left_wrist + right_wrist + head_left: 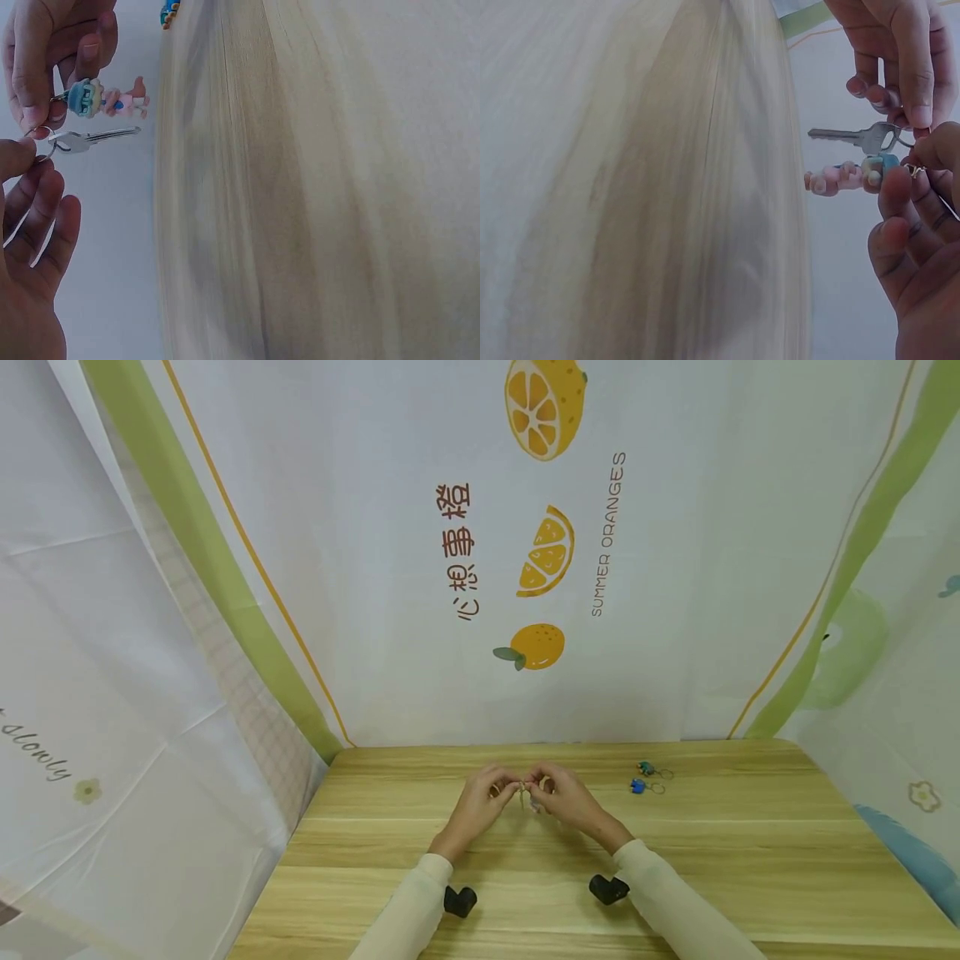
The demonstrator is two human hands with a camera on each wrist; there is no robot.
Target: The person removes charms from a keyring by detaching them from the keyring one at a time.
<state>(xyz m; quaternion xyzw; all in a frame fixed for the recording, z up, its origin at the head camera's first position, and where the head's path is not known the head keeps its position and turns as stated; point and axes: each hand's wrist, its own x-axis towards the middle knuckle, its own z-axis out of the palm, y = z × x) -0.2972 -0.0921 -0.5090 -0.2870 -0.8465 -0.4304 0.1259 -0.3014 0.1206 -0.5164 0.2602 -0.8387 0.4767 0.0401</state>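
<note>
In the head view my left hand point(478, 802) and right hand point(567, 797) meet fingertip to fingertip over the table. A silver key point(75, 141) hangs from a thin metal key ring point(51, 152), which the left thumb and fingers pinch. Thumb and forefinger of the right hand pinch the ring's other side. Beside the key dangles a small figurine charm point(112, 102) with a teal top and pink body. Its short gold chain point(915, 171) lies close to the right fingertips. Part of the ring is hidden by the fingers.
To the right on the wooden table point(750, 843) lie a blue charm point(637, 786) and a dark green charm point(645, 767), each with a ring. Black devices point(460, 902) sit by both wrists. A printed white curtain point(660, 677) stands behind the table.
</note>
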